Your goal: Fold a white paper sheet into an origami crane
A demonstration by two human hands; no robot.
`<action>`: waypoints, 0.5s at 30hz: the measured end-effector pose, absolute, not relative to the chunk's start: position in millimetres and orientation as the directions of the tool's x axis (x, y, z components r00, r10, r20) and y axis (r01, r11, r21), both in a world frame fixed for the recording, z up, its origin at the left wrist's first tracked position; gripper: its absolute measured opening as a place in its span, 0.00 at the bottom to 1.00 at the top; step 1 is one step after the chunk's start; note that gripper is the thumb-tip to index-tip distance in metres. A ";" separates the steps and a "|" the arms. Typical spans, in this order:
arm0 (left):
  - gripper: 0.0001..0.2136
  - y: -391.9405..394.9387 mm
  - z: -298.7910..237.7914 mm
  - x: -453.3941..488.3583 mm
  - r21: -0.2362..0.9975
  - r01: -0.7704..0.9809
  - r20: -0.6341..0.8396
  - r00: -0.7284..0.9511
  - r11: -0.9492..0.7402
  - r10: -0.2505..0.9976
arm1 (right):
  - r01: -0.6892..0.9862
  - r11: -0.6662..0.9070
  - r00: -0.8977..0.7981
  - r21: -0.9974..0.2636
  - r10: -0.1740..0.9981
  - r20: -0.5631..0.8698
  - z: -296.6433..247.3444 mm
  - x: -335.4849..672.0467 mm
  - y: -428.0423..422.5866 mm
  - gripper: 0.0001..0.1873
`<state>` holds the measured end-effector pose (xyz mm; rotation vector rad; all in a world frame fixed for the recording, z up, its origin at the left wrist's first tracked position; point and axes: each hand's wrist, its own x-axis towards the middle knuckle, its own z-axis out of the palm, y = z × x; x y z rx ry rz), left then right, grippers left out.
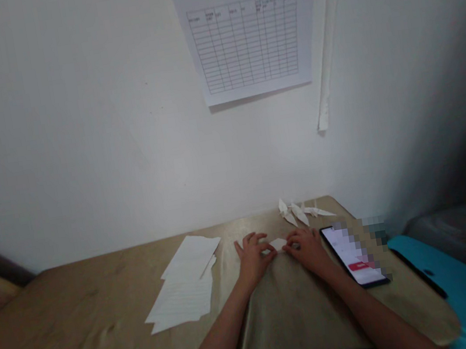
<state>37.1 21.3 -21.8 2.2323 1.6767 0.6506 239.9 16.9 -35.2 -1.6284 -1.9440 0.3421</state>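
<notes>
Location: a plain office or workroom corner. Indicators: a printed table chart (248, 42) taped to a bare white wall (76, 134), a cloth-covered desk (86, 339), a stack of paper sheets (186, 285), and a phone (354, 254).

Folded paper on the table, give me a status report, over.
Left hand and right hand pinch the small folded paper flat on the table. Phone beside right hand, paper stack to the left. Nothing in the way.

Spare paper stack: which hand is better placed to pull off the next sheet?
Left, probably. The left hand lies on the same side as the paper stack, with bare table between. The right hand would have to cross the small folded paper both hands pinch.
</notes>
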 end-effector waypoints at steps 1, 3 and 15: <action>0.02 21.3 -21.4 37.5 0.473 0.832 0.190 0.225 -0.290 0.956 | 0.814 0.226 -0.092 -0.534 0.960 0.266 -36.2 239.8 17.2 0.10; 0.02 21.0 -20.0 38.3 0.476 0.832 0.187 0.221 -0.285 0.957 | 0.817 0.229 -0.090 -0.530 0.957 0.275 -37.8 239.3 17.7 0.09; 0.02 17.7 -10.7 44.0 0.532 0.818 0.162 0.158 -0.221 0.974 | 0.871 0.220 -0.090 -0.439 0.950 0.298 -37.0 234.8 17.1 0.08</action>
